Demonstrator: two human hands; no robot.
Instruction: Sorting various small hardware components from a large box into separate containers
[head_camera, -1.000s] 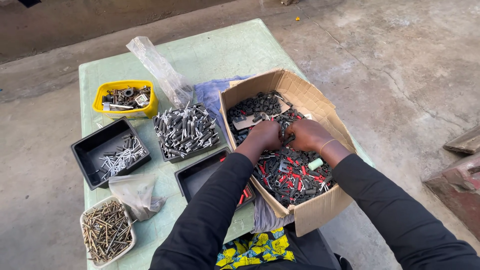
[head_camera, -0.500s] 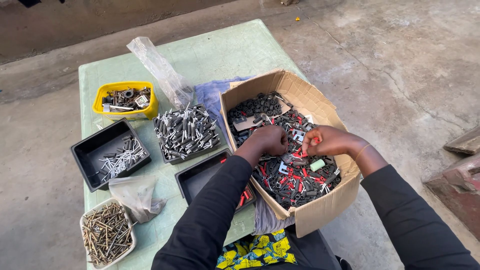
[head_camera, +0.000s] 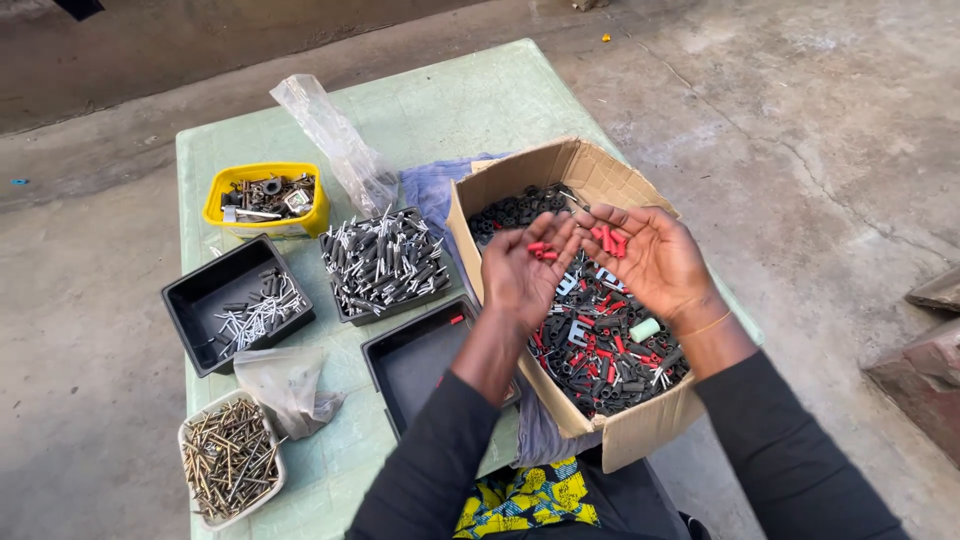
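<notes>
Both hands were raised palm-up above the cardboard box (head_camera: 610, 440); the left hand (head_camera: 522, 272) loosely cupped a few red pieces (head_camera: 540, 250), and the right hand (head_camera: 652, 258) lay open with more red pieces near its fingertips. The black tray (head_camera: 400, 362) sat just left of the box on the green table (head_camera: 440, 110).

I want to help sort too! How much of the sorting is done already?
Some is done: the black tray is heaped with grey pieces, another tray holds a few, and the near tray has hardly any. Right now the left hand and right hand cup small red pieces. Lots remains: the cardboard box is full of mixed parts.
</notes>
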